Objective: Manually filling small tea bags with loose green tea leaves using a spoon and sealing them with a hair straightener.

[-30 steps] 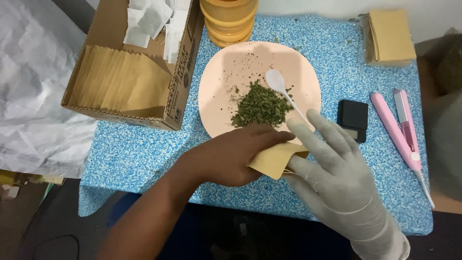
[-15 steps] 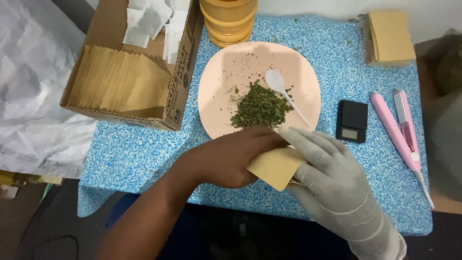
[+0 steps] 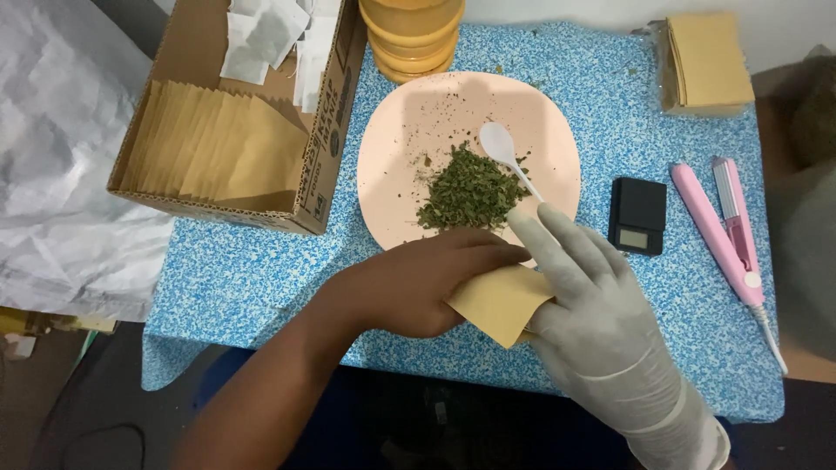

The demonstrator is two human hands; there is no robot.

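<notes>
Just below the round pink plate (image 3: 392, 148) of green dried herbs (image 3: 461, 191), the bare left hand (image 3: 418, 283) and grey-gloved right hand (image 3: 592, 313) both pinch 1 flat tan paper pouch (image 3: 496, 303) above the blue speckled table (image 3: 252, 270).

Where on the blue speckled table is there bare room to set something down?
Free: the front-left table patch between cardboard box and left hand; the strip between pink plate and kraft pouch stack. Crowded: the front middle, where both hands hold a kraft pouch, and the right, with pocket scale and pink sealer.
</notes>
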